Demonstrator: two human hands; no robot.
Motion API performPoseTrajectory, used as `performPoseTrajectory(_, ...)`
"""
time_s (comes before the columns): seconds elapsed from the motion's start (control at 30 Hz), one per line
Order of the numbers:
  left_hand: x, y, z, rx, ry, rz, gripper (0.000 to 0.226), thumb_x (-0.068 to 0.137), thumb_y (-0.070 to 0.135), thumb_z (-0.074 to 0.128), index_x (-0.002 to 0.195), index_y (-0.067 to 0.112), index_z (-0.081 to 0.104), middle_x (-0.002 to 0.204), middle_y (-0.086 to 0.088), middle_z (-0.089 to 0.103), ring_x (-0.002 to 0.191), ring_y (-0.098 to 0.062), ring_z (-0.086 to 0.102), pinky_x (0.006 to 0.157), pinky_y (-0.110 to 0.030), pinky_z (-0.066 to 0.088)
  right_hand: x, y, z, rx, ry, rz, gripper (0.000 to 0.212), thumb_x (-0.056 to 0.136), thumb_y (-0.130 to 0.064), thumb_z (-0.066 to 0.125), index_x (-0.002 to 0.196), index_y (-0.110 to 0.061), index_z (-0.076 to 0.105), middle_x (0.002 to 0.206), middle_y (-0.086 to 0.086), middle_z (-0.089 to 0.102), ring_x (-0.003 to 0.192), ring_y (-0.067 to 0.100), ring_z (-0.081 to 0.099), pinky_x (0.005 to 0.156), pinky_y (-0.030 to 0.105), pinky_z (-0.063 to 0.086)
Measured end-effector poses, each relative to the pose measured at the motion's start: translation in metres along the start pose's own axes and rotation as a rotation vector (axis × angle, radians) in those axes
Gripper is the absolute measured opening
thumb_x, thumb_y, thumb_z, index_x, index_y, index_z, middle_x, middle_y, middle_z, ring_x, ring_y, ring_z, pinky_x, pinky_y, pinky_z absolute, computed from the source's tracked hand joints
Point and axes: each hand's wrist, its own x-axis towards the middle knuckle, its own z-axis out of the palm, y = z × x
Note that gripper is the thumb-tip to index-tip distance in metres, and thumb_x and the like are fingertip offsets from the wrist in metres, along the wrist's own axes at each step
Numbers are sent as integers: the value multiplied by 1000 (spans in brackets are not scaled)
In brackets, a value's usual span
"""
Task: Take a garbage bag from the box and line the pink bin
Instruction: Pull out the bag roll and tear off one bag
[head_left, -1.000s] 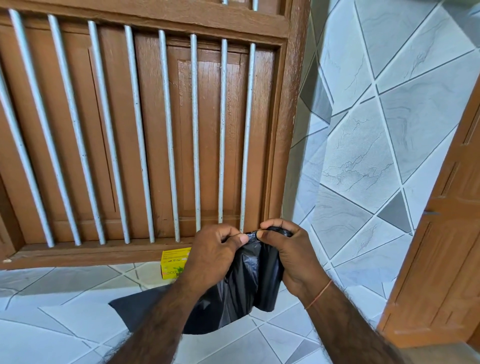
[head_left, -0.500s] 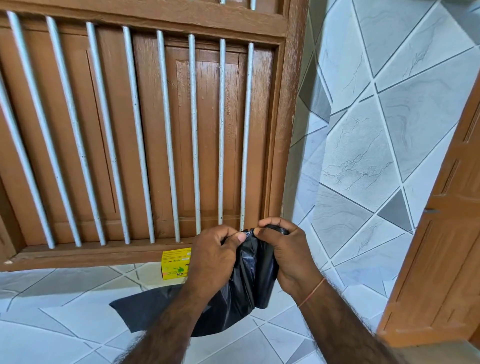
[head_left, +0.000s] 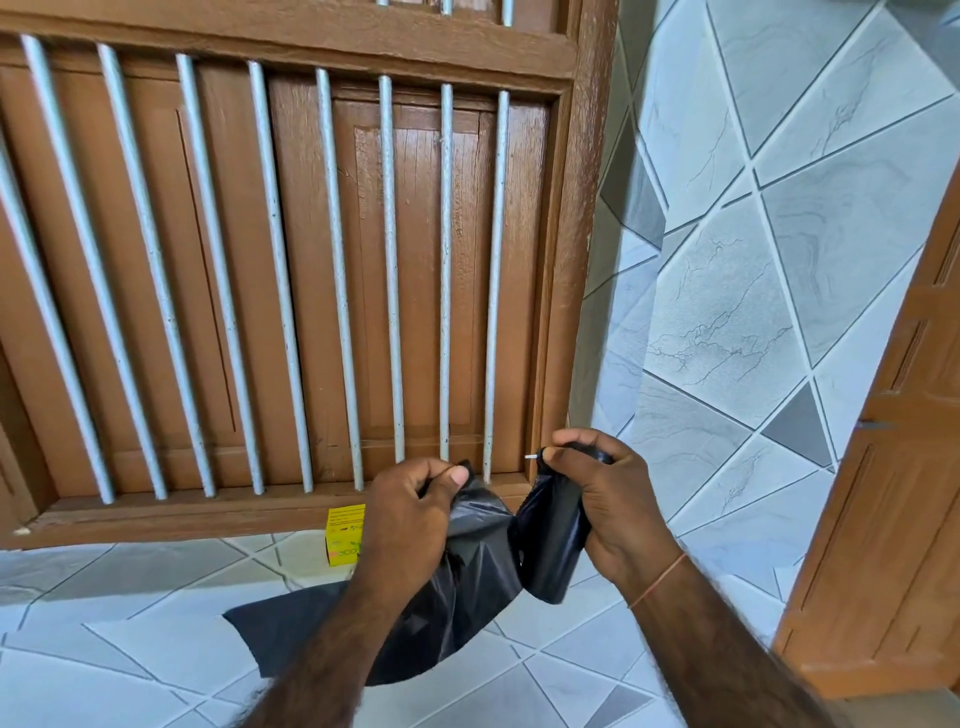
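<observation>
Two hands gripping one black garbage bag (head_left: 467, 587), left hand (head_left: 410, 519), right hand (head_left: 608, 504), one yellow box (head_left: 344, 535) behind

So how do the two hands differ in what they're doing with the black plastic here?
The left hand pinches the loose, unrolled bag, which trails down toward the floor; the right hand grips the tight roll, held upright. The right wrist wears a thin thread band; the left shows none. Both are closed on black plastic, level with each other, a small gap between them.
</observation>
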Motion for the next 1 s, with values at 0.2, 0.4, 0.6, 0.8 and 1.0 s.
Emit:
performPoseTrajectory(0.2,6,12,-19,0,-476,-113,17,81,26,76,96,24,69,88,10,75,78,-1,69,69,-18,55,6,-1,-1,-77,2,-47,25,71,4,78,90,-12,75,90,14,71,79,26,66,83,38,56)
performPoseTrajectory(0.4,12,4,-33,99,-619,-233,40,75,1,77,108,20,66,101,4,76,94,-11,71,87,-38,57,10,7,-8,-176,0,-63,30,71,1,80,97,-11,73,96,16,70,85,29,67,84,36,57)
performPoseTrajectory(0.6,15,-4,-36,173,-604,-218,30,75,-3,76,99,13,69,95,2,77,90,-14,72,89,-42,56,18,10,-14,-190,57,-70,24,74,-1,78,93,-15,73,100,19,70,87,32,69,82,39,59)
performPoseTrajectory(0.8,17,-8,-38,174,-550,-221,27,76,-4,74,95,15,71,92,3,77,89,-15,72,87,-37,57,26,3,-21,-124,62,-88,23,74,2,77,87,-15,72,89,17,67,76,29,64,74,34,54)
performPoseTrajectory(1.0,23,-15,-50,293,-424,-200,16,81,2,72,89,16,71,87,1,75,84,-14,70,75,-27,55,34,-11,-38,-166,153,-179,23,73,0,77,87,-17,71,78,11,65,66,22,61,66,27,50)
